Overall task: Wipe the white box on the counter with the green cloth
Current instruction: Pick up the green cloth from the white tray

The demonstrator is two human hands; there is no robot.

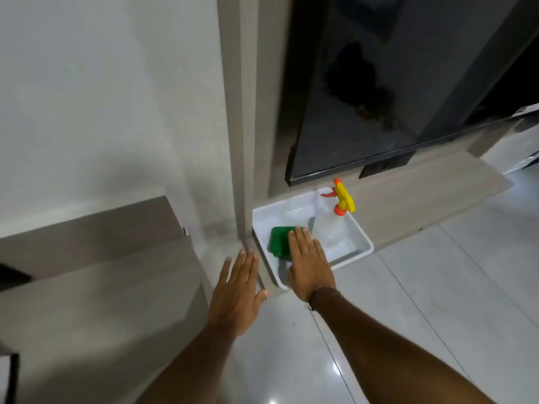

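A folded green cloth (279, 240) lies in the left part of a white tray-like box (360, 239) that sits low by the wooden ledge. My right hand (309, 262) is flat, fingers stretched out, over the box's near rim with the fingertips above the cloth's right edge. It holds nothing. My left hand (237, 290) hovers open, palm down, to the left of the box, over the wall corner. A clear spray bottle (329, 228) with a yellow and orange trigger head (344, 198) lies in the box's right half.
A dark glass panel (364, 97) hangs above the wooden ledge (423, 196). A beige pillar (239, 126) stands left of the box. A grey-brown counter surface (102, 275) lies at the left. Glossy white floor tiles (437, 301) spread to the right.
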